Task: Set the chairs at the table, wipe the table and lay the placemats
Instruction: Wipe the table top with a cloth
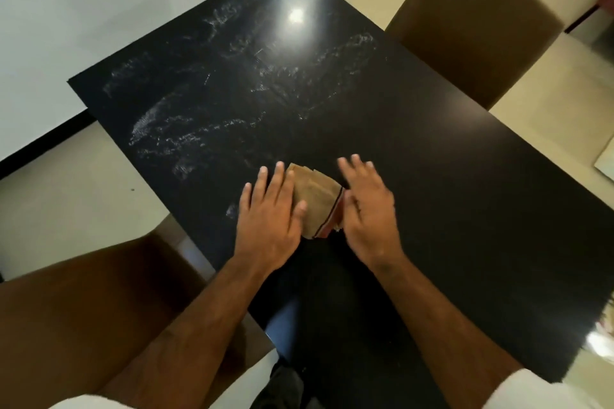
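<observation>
While streaks of whitish residue spread across the upper left of the black table, we see both hands working a folded tan cloth at the lower centre of the frame. The left hand lies flat with fingers spread, its thumb side resting on the cloth's left edge; the right hand, blurred, is open just beside or over the cloth's striped right edge, and we cannot tell whether it touches. Neither hand is closed around anything, and they sit apart with the cloth between them. One brown upholstered chair stands at the table's edge in the upper right, another chair at the lower left. We see no placemats on the table.

We judge the wiping unfinished. The risk from here is plain: a cloth pressed under flat, open palms could slip or unfold mid-stroke, smearing the residue rather than lifting it. A glossy surface under glare may also hide missed patches, so that mats get laid over dirt.
</observation>
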A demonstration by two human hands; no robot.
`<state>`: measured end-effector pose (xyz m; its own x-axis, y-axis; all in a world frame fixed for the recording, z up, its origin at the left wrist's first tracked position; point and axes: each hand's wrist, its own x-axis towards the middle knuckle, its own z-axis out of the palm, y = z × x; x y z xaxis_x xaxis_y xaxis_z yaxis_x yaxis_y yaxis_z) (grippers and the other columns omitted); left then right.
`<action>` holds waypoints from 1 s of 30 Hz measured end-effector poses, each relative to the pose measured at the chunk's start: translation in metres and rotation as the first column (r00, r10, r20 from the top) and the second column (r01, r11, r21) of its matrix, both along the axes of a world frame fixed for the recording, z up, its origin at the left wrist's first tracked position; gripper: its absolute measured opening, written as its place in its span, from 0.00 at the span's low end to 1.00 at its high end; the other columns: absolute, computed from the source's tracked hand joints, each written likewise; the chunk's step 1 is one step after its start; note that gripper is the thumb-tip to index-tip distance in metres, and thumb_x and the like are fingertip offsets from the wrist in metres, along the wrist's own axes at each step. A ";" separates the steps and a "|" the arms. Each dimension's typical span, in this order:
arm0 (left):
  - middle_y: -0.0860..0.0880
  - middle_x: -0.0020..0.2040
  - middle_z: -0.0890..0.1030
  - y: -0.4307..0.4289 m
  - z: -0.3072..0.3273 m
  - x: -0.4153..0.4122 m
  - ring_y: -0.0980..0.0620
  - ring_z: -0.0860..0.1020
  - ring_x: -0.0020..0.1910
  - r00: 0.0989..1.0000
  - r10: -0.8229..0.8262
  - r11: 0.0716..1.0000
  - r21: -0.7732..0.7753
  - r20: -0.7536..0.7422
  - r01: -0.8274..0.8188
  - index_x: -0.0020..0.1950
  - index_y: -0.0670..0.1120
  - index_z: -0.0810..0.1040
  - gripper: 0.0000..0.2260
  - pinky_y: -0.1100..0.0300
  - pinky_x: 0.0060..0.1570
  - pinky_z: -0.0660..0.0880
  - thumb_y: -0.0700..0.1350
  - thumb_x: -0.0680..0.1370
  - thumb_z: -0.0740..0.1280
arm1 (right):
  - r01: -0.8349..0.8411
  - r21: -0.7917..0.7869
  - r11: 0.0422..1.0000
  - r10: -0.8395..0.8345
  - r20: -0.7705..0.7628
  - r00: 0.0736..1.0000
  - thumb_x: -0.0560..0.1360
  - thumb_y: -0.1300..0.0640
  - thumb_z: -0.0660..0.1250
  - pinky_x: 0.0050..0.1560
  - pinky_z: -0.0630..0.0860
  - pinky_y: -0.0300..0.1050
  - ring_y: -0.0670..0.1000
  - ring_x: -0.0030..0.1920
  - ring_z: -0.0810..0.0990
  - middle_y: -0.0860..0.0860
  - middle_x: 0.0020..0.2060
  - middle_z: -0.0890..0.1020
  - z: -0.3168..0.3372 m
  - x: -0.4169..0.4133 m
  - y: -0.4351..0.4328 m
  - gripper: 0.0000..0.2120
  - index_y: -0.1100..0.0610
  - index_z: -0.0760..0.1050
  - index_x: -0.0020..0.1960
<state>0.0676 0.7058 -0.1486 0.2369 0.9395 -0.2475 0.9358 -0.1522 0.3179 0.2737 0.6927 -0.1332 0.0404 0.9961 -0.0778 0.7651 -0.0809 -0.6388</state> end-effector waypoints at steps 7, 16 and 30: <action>0.45 0.90 0.47 -0.014 -0.019 0.074 0.39 0.46 0.89 0.976 -0.132 0.984 0.098 -0.171 0.150 0.90 0.50 0.49 0.37 0.35 0.85 0.49 0.66 0.87 0.52 | 0.391 -0.019 0.920 -0.382 0.175 0.907 0.86 0.60 0.63 0.82 0.58 0.49 0.55 0.84 0.62 0.54 0.84 0.67 -0.022 0.087 -0.064 0.24 0.56 0.70 0.82; 0.47 0.89 0.55 -0.039 -0.017 0.122 0.39 0.53 0.88 0.953 -0.275 0.947 0.132 -0.125 0.291 0.88 0.60 0.58 0.27 0.33 0.83 0.52 0.62 0.88 0.53 | 0.382 0.102 0.919 -0.395 0.225 0.891 0.86 0.60 0.63 0.81 0.64 0.49 0.57 0.80 0.68 0.58 0.80 0.73 -0.045 0.109 -0.081 0.21 0.64 0.75 0.78; 0.45 0.89 0.54 0.018 -0.022 -0.038 0.37 0.52 0.88 0.953 0.220 0.972 0.126 -0.207 -0.197 0.89 0.57 0.53 0.29 0.30 0.83 0.54 0.60 0.88 0.53 | 0.339 0.097 0.936 -0.353 0.255 0.900 0.87 0.55 0.64 0.76 0.60 0.48 0.60 0.81 0.66 0.57 0.81 0.72 -0.048 0.104 -0.084 0.22 0.61 0.73 0.79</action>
<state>0.0299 0.7241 -0.1701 -0.0157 0.9852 -0.1707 0.9949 0.0324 0.0955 0.3774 0.6089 -0.1815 0.3956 0.9178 0.0324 0.8354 -0.3450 -0.4278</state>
